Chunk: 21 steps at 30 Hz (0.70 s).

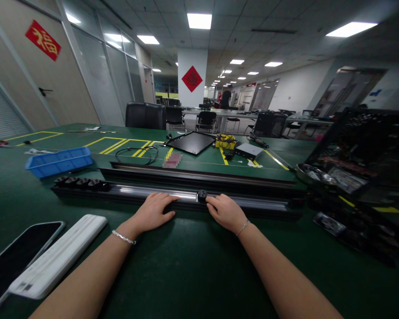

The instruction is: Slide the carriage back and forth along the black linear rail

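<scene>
A long black and silver metal rail [252, 203] lies across the green table in front of me. My left hand [153, 212] rests on the rail's near edge with fingers laid flat over it. My right hand [224, 212] sits just to the right, its fingers curled onto a small black clip [202, 195] in the rail's channel. Several more black clips [81, 182] sit in a row at the rail's left end. A second black rail [199, 175] lies parallel behind the first.
A blue plastic bin [58, 161] stands at the left. A white bar [58, 254] and a phone [16, 257] lie near left. A black rack with parts [362, 150] and a metal bowl [314, 173] are at right. A black panel [191, 142], cable and yellow box [225, 141] lie farther back.
</scene>
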Motion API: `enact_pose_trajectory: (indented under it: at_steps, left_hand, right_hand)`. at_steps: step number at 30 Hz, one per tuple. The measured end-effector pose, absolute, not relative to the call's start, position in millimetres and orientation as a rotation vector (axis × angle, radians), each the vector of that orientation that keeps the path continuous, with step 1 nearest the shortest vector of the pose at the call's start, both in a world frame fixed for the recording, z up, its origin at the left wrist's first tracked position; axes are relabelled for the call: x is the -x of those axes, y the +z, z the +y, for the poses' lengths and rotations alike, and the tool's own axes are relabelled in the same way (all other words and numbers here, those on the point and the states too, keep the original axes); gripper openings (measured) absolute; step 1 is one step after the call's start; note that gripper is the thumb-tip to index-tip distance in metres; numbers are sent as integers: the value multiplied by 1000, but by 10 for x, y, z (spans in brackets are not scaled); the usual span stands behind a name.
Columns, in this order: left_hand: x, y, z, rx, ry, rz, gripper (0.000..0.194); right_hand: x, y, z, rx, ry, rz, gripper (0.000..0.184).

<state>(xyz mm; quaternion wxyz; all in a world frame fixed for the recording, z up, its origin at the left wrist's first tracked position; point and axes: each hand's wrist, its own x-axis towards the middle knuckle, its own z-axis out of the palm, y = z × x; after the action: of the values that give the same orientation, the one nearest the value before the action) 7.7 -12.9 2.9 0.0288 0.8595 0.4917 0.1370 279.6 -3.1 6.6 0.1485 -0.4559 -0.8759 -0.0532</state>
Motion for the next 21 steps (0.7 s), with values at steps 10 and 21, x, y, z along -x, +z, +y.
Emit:
enact_pose_trajectory:
  at_steps: [10,21]
  left_hand:
    - [-73,28,-126,-2645,424,1519,44]
    - [-59,-4,-107,-2673,432,1504,45]
  right_hand:
    - [-2804,60,-27,1303,-170,-2519,27]
    - [-2816,78,-27,1302,-184,-2523,24]
